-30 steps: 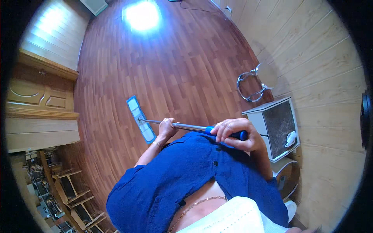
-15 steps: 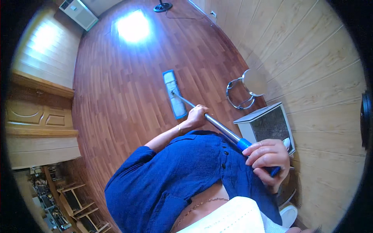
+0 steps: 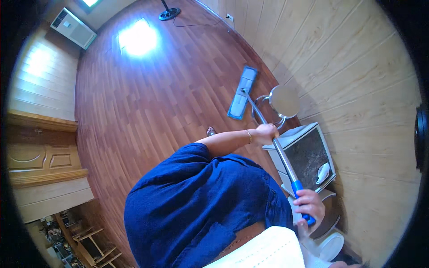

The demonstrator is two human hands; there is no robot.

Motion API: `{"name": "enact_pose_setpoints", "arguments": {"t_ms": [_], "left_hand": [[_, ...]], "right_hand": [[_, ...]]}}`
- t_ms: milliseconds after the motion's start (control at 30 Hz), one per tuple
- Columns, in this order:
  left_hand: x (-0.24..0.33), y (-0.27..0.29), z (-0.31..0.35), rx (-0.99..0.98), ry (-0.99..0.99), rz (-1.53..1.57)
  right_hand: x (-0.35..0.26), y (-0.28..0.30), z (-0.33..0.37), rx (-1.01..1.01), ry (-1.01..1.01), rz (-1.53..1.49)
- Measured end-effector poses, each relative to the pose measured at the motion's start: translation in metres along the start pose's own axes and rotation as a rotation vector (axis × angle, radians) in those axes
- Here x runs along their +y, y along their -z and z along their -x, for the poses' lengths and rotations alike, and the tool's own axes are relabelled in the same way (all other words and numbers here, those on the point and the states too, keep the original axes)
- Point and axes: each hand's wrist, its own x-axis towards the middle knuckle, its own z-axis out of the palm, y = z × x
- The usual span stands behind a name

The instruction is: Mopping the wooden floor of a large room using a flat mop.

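Observation:
A flat mop lies with its grey-blue head [image 3: 243,93] on the wood-look floor, close to a round stool. Its metal pole [image 3: 283,156] slants back toward me. My left hand [image 3: 265,133] is wrapped round the middle of the pole, the arm reaching across my front. At the top end, my right hand [image 3: 310,209] grips the blue handle [image 3: 296,186], whose tip sticks out below the fingers.
The stool [image 3: 284,102] with chrome legs stands by the panelled right wall. Beside it is a white cabinet [image 3: 308,152] with a dark top and a white cloth [image 3: 322,173]. A black stand base [image 3: 170,14] trails a cord far ahead. Wooden doors [image 3: 42,154] are at left.
The mop head has swung right and forward to the stool, turning as it went. My left hand has moved right with the pole; my right hand has come lower and the handle is steeper.

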Motion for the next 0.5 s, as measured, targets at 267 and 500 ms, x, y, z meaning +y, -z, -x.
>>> {"name": "enact_pose_setpoints", "arguments": {"t_ms": [267,500], "left_hand": [[-0.010,0.042,-0.045,-0.122,0.008,-0.076],[-0.053,0.111,-0.055,-0.051,0.069,-0.013]], "right_hand": [[0.027,-0.026,-0.055,0.355,0.166,0.039],[0.052,-0.038,-0.136,0.341,0.209,-0.001]]}}
